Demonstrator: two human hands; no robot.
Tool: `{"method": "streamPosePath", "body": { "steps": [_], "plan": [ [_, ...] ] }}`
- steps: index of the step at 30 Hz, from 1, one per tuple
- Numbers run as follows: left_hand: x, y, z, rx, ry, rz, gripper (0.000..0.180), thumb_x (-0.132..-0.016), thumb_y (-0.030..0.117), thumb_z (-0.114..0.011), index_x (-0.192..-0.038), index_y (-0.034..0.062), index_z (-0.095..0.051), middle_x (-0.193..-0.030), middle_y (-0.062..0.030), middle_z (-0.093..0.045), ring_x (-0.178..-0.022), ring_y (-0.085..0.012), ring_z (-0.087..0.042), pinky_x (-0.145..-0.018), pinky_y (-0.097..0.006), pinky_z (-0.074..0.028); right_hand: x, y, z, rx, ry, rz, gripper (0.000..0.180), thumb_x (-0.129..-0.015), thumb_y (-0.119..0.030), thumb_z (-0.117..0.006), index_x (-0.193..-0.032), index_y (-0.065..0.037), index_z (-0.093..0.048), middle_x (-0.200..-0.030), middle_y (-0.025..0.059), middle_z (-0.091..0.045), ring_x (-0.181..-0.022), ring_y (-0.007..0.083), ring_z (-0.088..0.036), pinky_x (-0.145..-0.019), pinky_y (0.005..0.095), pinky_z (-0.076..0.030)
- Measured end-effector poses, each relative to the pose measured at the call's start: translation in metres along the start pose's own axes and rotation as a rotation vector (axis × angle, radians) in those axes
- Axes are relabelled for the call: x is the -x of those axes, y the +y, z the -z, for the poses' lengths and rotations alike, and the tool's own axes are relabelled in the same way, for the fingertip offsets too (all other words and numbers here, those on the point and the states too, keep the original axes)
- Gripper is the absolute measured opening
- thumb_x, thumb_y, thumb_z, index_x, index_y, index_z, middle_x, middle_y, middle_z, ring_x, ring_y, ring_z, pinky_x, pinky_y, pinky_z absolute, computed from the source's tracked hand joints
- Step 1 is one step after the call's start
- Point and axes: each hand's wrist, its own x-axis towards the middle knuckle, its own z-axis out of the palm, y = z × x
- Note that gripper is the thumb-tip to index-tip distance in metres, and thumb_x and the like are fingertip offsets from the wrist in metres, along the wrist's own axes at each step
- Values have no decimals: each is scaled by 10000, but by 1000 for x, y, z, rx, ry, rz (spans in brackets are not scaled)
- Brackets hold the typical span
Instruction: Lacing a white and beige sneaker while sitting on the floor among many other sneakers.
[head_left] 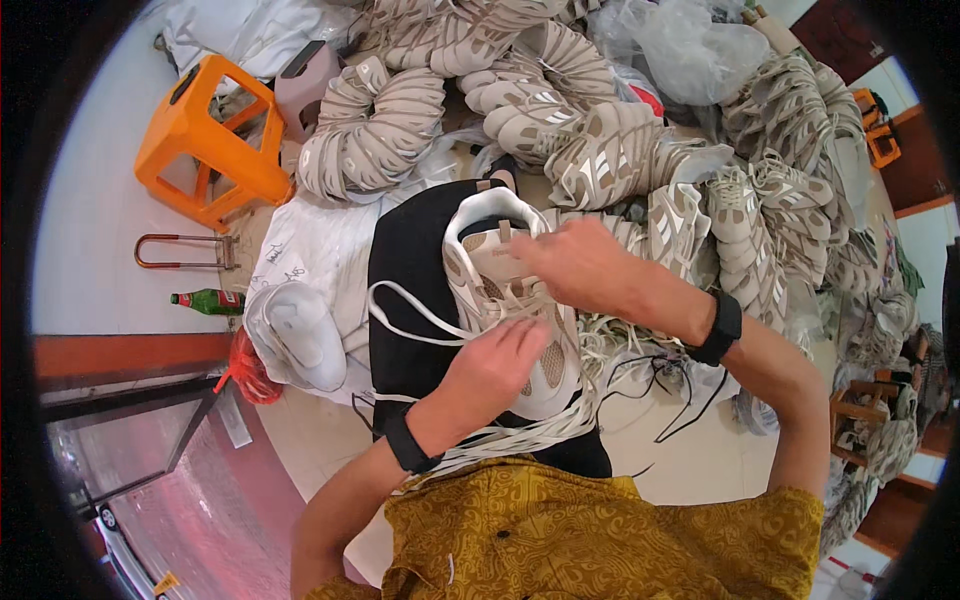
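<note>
A beige and tan sneaker upper (pixel 560 375) with a white lining lies on the black cloth (pixel 405 260) over my lap, its collar away from me. A white shoelace (pixel 415 305) is partly threaded through it and loops out to the left. My left hand (pixel 490 372) is closed, fingertips pressed together on the lacing at the middle of the shoe. Over the right side of the tongue, my right hand (pixel 580 262) is curled closed; what its fingers pinch is hidden. A bundle of white laces (pixel 510 437) hangs across my lap below the shoe.
Rings and rows of stacked sneaker uppers (pixel 375 135) fill the floor ahead and to the right. An orange stool (pixel 215 140), a green bottle (pixel 208 301), a red plastic bag (pixel 250 372) and white shoe pieces (pixel 295 335) are at left. Black laces (pixel 665 385) lie at right.
</note>
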Motion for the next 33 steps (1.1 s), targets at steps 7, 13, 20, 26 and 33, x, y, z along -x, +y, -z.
{"method": "streamPosePath", "body": {
  "steps": [7,13,20,26,33],
  "plan": [
    [-27,-35,10,-304,98,35,148,-634,42,-531,-778,14,-516,-749,-94,-507,-750,-250,-520,-627,-334,-431,4,4,-18,-64,43,34,77,-658,-85,-553,-719,-42,-568,-661,127,-608,-610,280,-612,-524,397,-471],
    [-33,-40,-5,-409,69,-84,80,-595,66,-537,-663,34,-509,-690,-78,-483,-757,-238,-484,-682,-344,-392,11,8,-25,-145,145,-11,54,-658,-85,-548,-688,-63,-587,-681,114,-614,-648,273,-612,-545,385,-473],
    [-41,-44,-4,-541,-71,-233,75,-615,92,-523,-657,31,-510,-679,-86,-478,-749,-239,-478,-702,-344,-385,15,10,-28,-298,195,-58,87,-666,-97,-547,-715,-65,-611,-699,117,-613,-656,289,-602,-557,394,-465],
    [-48,-43,1,-674,-295,-279,80,-629,108,-548,-672,43,-567,-658,-64,-500,-732,-200,-480,-644,-313,-360,15,10,-31,-348,214,-45,93,-685,-122,-550,-709,-51,-605,-688,130,-604,-652,301,-594,-560,410,-457],
    [-54,-45,7,-635,-330,-278,39,-636,93,-529,-647,56,-529,-641,-56,-486,-690,-202,-486,-639,-320,-359,18,8,-28,-355,265,-7,103,-695,-132,-551,-707,-31,-570,-650,136,-586,-643,310,-592,-563,403,-461]
  ]
}}
